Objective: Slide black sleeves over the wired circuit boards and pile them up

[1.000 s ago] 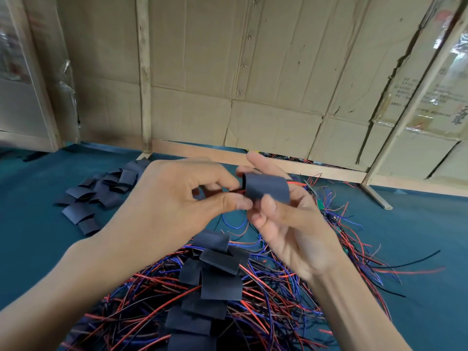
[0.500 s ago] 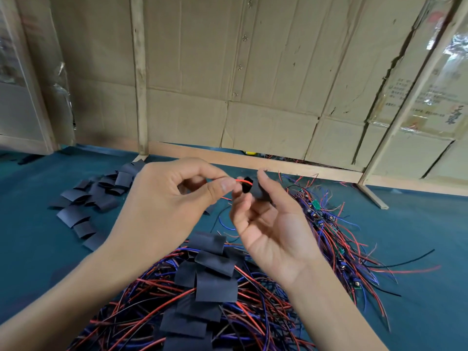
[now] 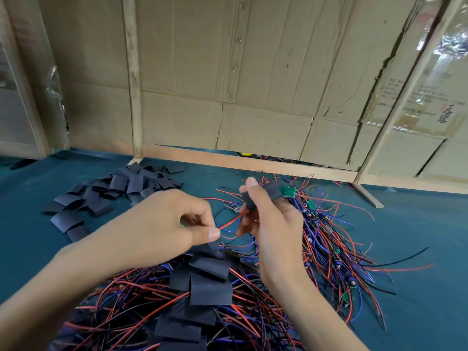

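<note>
A single head-worn camera looked forward and down over the teal table (image 3: 417,236), close above both hands at 6 o'clock, facing the cardboard wall (image 3: 253,84) at 12 o'clock; no second view.

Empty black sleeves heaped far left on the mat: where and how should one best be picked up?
Probably pinch a loose sleeve at the heap's near edge across its flat faces, from above: it lies flat and apart, while the middle ones overlap.
</note>
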